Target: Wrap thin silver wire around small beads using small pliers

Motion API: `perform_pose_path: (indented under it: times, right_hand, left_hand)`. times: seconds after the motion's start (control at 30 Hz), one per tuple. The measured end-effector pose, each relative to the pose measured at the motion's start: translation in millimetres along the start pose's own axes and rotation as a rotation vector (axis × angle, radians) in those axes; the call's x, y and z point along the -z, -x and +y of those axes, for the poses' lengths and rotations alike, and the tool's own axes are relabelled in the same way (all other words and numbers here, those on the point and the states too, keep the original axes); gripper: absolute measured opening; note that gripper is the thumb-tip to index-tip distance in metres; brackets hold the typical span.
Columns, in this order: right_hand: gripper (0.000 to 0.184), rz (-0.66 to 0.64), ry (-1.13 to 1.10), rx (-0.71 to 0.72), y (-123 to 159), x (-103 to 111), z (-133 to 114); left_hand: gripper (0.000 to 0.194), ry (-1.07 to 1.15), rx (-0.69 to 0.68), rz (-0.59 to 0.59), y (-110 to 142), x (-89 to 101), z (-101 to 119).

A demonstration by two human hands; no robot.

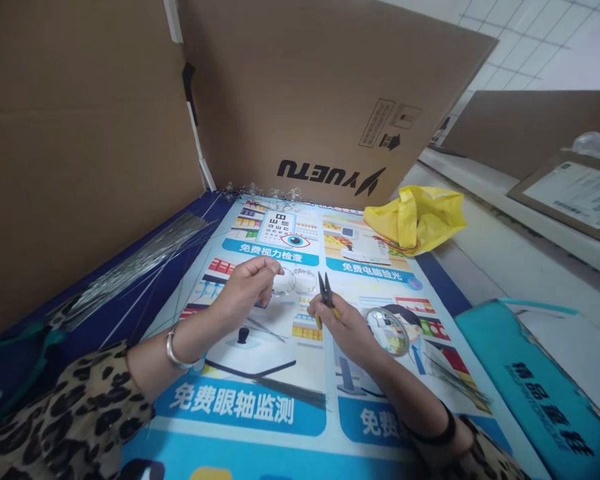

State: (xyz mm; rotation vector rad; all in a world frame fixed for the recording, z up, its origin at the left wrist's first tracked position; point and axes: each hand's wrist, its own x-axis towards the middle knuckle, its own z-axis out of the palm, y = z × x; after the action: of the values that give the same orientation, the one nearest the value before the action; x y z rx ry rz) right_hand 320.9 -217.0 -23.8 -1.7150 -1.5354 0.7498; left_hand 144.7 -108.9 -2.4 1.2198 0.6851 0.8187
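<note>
My left hand (247, 283) is closed in a pinch on a thin wire ring (291, 280), which sticks out to the right of the fingertips. Beside it is a second loop with small clear bits (306, 281); I cannot tell whether the two are joined. In my right hand (343, 323) is a pair of needle-nose pliers (325, 288) with yellow handles, its dark jaws pointing up and away. The pliers are apart from the ring. A round clear dish (387, 331) lies just right of my right hand. Below the hands lies a bundle of fine dark wires (295, 392).
Long silvery wires (140, 263) are heaped at the left, near green-handled scissors (50, 333). Tall cardboard (330, 87) walls the back and left. Small wire pieces (280, 195) lie along it. At the right are a yellow bag (420, 220), a teal box (525, 387) and more wires (460, 380).
</note>
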Motion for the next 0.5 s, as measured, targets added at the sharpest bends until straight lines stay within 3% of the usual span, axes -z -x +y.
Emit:
perform_pose_path:
  times: [0.17,0.3,0.4,0.5]
  right_hand:
    - [0.022,0.039,0.127,0.08,0.8,2.0,1.7]
    - [0.022,0.187,0.53,0.261,3.0,9.5,-11.1]
    - [0.023,0.276,0.84,0.293,3.8,14.6,-19.8]
    - [0.026,0.332,1.003,0.29,4.9,16.8,-23.8]
  left_hand:
    - [0.011,-0.088,-0.014,-0.075,-1.0,1.9,-5.4]
    - [0.016,-0.205,-0.021,-0.111,1.5,-0.2,-4.4]
    - [0.016,-0.333,-0.061,-0.148,6.0,-3.4,-0.5]
    - [0.015,-0.471,-0.122,-0.192,10.3,-7.0,3.3]
